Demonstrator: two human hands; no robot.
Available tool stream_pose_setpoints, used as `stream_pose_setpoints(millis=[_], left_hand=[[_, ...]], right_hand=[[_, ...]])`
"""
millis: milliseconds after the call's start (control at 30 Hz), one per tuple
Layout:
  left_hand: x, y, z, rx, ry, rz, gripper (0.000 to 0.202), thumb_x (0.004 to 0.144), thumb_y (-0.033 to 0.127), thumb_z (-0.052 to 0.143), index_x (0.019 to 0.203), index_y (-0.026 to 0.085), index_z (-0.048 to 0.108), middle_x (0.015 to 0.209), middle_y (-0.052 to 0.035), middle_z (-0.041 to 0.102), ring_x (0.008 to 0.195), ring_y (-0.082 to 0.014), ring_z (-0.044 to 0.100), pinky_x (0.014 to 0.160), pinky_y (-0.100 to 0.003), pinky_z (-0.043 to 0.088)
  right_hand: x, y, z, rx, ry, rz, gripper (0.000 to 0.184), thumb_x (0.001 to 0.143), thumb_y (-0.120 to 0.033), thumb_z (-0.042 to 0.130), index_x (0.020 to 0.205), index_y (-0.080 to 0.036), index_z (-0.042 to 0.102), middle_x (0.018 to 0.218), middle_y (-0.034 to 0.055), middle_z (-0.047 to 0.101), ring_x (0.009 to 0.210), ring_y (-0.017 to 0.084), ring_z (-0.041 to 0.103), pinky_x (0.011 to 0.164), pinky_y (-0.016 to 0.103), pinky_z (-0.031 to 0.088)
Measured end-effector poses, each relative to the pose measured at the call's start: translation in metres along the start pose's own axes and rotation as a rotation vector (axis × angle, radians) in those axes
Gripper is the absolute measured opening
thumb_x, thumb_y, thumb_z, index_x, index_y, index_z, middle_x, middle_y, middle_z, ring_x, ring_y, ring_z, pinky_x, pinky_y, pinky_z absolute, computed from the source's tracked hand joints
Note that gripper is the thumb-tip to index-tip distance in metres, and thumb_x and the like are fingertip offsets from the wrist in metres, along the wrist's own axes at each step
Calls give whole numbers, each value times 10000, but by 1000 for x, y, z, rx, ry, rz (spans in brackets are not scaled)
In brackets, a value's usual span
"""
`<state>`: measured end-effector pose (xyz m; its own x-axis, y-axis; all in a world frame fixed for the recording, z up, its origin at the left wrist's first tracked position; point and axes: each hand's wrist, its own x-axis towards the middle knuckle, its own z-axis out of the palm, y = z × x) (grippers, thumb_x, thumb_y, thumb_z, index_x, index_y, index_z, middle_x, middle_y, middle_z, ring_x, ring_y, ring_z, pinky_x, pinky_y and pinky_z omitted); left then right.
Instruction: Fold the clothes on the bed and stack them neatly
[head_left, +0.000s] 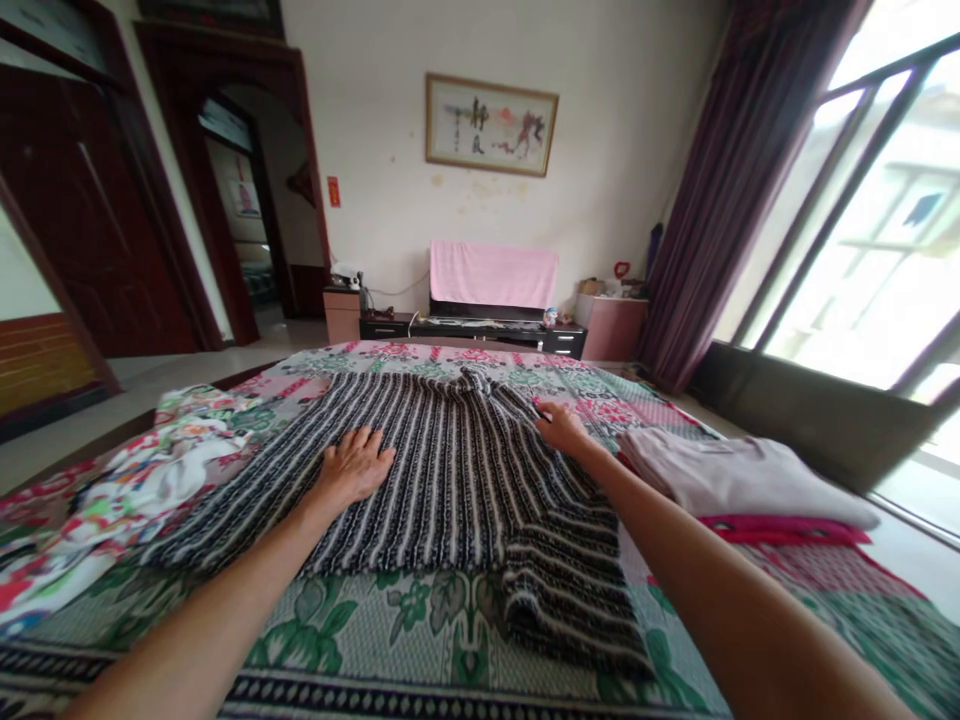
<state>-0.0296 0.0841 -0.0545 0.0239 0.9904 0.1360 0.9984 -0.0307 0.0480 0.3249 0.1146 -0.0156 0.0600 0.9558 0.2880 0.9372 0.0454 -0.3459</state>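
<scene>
A black-and-white striped knit sweater (450, 470) lies spread flat on a bed with a green, red and white floral cover (420, 620). My left hand (356, 465) rests palm down on the sweater's left part, fingers spread and holding nothing. My right hand (561, 428) presses on the sweater's right shoulder, and its fingers seem to pinch the fabric edge there. One sleeve of the sweater is folded down along its right side toward the bed's near edge.
A crumpled floral cloth (150, 480) lies on the bed to the left. A folded pale garment (742, 475) sits on a pink one at the right. Beyond the bed stand a low dark cabinet (472, 330) with a pink cloth, a doorway at left, and a window with curtains at right.
</scene>
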Motion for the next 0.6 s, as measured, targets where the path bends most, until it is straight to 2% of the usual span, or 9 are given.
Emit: stream_pose_setpoints(millis=[100,233,333,433,500,600], left_hand=[[-1,1,0,-5,9,-7,615,885,480,190,1382,186,401,1502,-102,306,1356,-286,274,1046,-523,268],[-2,1,0,-14,17,-10,599,890,472,198,1377,195,406,1501,-99,308,1354,-288,275,1043,-518,269],[-1,1,1,-13,16,-6,595,889,480,203,1368,196,415,1491,-103,324,1343,-295,289,1031,-518,284],[0,1,2,-12,16,-9,595,890,482,199,1365,197,416,1488,-100,329,1340,-295,290,1037,-520,275],[0,1,3,-14,19,-13,597,892,478,195,1367,190,414,1493,-97,321,1344,-293,283,1043,-520,267],[0,1,3,-7,24,-10,585,893,469,200,1355,191,429,1492,-96,323,1341,-290,286,1035,-514,279]], right_hand=[[26,13,8,40,-20,82,394,830,-230,455,1193,-161,592,1133,89,661,1028,208,593,870,273,435],[43,19,17,70,-79,99,400,861,-251,421,1206,-130,585,1099,100,669,995,196,601,840,252,437],[52,21,22,64,-113,20,377,880,-246,384,1164,-138,609,1135,87,653,1024,182,578,872,243,418],[61,21,25,35,-207,-86,352,886,-227,349,1017,-153,667,1056,60,678,985,169,577,887,242,410],[65,19,27,23,-239,-96,332,873,-226,370,952,-159,685,1019,57,687,969,177,581,892,256,414],[64,16,31,15,-231,-76,304,842,-239,426,982,-174,688,1049,69,681,1020,214,568,909,298,419]])
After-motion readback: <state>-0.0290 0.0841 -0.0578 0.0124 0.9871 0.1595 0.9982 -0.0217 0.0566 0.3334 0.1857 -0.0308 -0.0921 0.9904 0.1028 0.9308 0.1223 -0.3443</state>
